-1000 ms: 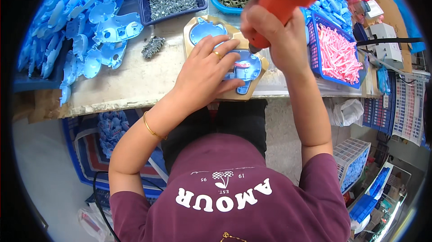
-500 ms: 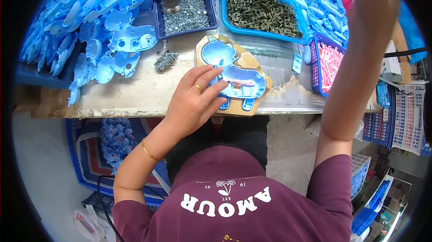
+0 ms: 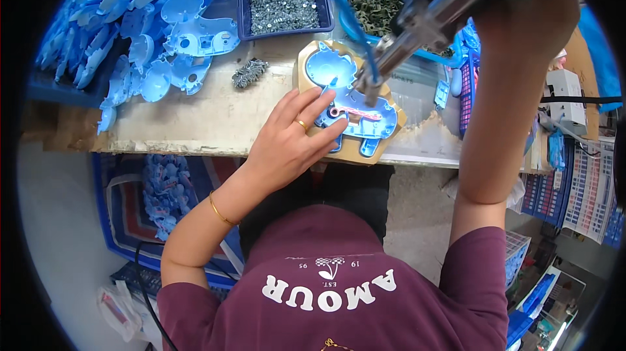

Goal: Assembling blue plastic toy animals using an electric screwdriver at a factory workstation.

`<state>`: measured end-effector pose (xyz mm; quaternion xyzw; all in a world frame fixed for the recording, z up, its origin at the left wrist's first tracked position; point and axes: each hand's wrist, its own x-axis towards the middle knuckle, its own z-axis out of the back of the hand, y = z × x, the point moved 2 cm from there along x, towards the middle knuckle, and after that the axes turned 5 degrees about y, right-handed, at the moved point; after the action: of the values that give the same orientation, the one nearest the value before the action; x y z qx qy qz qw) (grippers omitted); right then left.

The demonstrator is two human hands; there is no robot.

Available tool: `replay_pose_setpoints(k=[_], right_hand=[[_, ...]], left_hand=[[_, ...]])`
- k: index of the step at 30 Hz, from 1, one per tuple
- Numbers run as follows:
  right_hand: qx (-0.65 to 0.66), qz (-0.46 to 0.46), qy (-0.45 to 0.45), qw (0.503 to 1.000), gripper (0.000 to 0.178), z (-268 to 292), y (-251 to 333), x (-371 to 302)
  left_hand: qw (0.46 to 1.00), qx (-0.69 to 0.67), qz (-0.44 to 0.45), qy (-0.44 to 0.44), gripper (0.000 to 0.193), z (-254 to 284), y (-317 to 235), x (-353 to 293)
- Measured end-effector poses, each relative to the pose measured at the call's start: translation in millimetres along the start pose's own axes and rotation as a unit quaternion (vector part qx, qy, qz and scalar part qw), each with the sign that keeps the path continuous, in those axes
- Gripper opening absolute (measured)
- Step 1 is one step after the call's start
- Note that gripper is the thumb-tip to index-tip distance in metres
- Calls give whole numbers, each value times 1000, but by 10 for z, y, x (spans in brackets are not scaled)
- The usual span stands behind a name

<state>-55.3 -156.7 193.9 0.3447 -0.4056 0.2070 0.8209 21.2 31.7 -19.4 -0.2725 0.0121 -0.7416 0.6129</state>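
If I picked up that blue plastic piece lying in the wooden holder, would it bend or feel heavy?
The blue piece looks like a thin moulded shell, so probably stiff and light. It sits in a wooden holder under the left hand, which suggests it might slide if loose. The pink strip inside could shift if tipped.

A small assembly workshop: a worn bench (image 3: 195, 122) crowded with heaped blue plastic parts (image 3: 130, 44), a tray of screws (image 3: 282, 2) and a powered screwdriver (image 3: 430, 18).
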Motion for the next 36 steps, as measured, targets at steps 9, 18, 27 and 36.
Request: replay_pose_setpoints(k=[9,18,27,36], right_hand=[[-9,11,-36,999,11,-128,-121,-287],[113,-288,-260,915,51,-531,211,-359],[-36,-219,-260,940,48,249,-150,254],[-93,-456,-120,877,53,1675,-1291,-448]], left_hand=[[1000,3,2,-5,31,-32,-1,-7],[1000,3,12,-1,32,-46,-16,7],[998,19,-46,-36,20,139,-91,157],[955,-150,233,108,10,1802,-93,-444]])
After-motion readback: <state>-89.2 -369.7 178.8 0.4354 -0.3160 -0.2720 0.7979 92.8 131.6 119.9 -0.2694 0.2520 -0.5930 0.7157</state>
